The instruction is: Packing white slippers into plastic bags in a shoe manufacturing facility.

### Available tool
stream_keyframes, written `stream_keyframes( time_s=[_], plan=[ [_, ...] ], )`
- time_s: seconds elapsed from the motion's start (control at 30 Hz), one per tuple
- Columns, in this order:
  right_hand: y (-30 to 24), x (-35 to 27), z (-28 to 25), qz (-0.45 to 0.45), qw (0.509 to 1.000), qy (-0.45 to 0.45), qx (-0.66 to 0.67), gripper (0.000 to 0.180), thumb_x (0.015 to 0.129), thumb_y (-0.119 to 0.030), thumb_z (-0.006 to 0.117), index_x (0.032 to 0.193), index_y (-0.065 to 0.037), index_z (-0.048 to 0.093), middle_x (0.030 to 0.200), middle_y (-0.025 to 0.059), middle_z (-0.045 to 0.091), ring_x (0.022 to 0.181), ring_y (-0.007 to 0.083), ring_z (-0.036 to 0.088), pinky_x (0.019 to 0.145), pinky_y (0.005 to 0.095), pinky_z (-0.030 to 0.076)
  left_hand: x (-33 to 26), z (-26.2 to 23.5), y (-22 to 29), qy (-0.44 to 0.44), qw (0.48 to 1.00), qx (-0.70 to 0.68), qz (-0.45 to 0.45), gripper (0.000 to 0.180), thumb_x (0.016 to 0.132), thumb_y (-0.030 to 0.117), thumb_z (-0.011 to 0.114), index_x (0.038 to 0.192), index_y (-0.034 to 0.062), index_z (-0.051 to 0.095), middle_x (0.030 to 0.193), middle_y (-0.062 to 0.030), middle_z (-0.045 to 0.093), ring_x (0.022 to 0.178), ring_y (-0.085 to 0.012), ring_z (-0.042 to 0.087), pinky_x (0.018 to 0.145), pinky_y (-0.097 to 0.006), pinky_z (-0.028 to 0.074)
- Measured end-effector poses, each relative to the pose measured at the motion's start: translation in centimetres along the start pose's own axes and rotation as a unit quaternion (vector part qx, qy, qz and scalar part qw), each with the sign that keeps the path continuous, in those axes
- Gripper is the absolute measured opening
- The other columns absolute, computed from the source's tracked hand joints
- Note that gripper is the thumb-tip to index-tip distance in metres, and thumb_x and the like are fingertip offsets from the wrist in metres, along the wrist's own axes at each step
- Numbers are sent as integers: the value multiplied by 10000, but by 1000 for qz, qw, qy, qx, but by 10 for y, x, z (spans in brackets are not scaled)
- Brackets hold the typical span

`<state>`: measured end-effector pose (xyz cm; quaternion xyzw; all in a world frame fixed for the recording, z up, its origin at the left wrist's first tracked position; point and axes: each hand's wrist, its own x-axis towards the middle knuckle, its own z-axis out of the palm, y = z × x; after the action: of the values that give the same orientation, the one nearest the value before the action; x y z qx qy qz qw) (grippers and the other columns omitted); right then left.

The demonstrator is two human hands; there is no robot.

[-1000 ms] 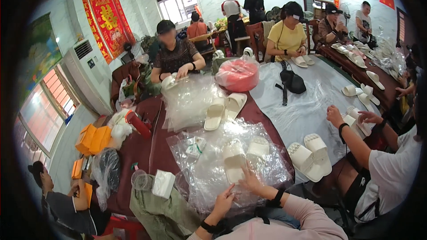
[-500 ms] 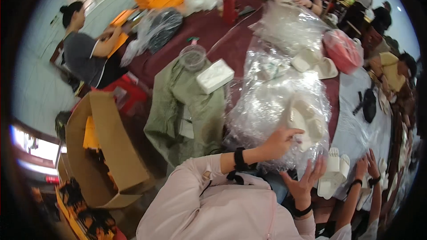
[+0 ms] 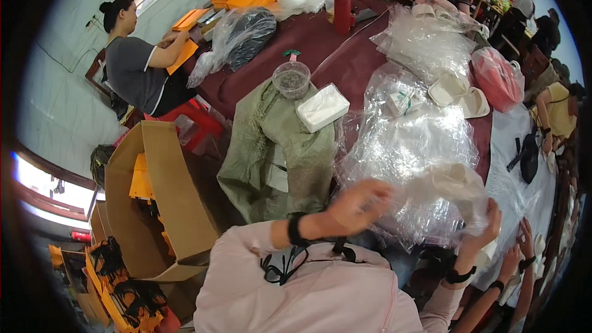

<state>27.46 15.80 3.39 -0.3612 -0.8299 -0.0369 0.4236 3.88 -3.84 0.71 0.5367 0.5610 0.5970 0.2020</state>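
Both my hands hold up a clear plastic bag point(image 3: 453, 200) with a cream slipper point(image 3: 445, 179) inside, above the near edge of the dark red table point(image 3: 308, 31). My left hand point(image 3: 361, 205), in a pink sleeve with a black wristband, grips the bag's left side. The bag's right lower corner is held by my right hand point(image 3: 488, 225). Under them lies a pile of clear bags point(image 3: 407, 139).
A white box point(image 3: 322, 108) and a clear tub point(image 3: 291, 78) sit on a green sack point(image 3: 277, 154). An open cardboard box point(image 3: 160, 191) stands on the floor at left. A pair of slippers point(image 3: 459, 94), a pink bag point(image 3: 496, 77) and a red bottle point(image 3: 342, 1) lie farther off. People sit around.
My hands have lifted a bag with a slipper off the pile, where before they rested on it. The view has tilted further down and left.
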Motion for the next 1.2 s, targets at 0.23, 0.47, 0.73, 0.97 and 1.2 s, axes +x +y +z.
stream_keyframes(
  time_s=[0.23,0.47,0.73,0.97,1.2],
  plan=[
    [-31,10,0,269,858,63,433,198,910,-169,523,992,10,545,910,95,590,840,215,583,745,318,479,-126,-120,-169,276,801,339,-408,457,748,84,628,1158,-20,455,1153,-236,474,1139,-357,434,922,-440,362],
    [-123,-40,69,75,858,-232,452,388,963,-289,415,1244,-21,418,1162,114,472,1072,209,455,912,363,390,-162,-75,-227,3,769,387,-509,610,826,265,584,1325,-11,368,1316,-282,421,1245,-409,375,975,-446,360],
    [-274,-98,147,343,442,-474,680,429,899,-186,523,1255,20,400,1225,181,435,1182,284,403,1010,371,338,-208,-47,-187,-17,779,356,-516,562,837,255,563,1303,-15,402,1300,-286,437,1221,-410,403,970,-441,369],
    [-253,-117,168,114,700,-506,490,670,778,-229,644,1316,13,326,1333,267,357,1262,424,332,1013,441,342,-172,-23,-175,-58,804,313,-503,524,847,246,546,1284,-18,431,1287,-290,450,1200,-411,427,966,-436,377],
    [-160,-39,113,-83,820,-402,399,441,840,-249,592,1221,-59,478,1301,199,448,1147,372,465,956,465,372,-125,-46,-163,-219,849,237,-419,489,856,237,528,1265,-22,460,1273,-294,464,1180,-412,451,962,-432,385]
  ],
)
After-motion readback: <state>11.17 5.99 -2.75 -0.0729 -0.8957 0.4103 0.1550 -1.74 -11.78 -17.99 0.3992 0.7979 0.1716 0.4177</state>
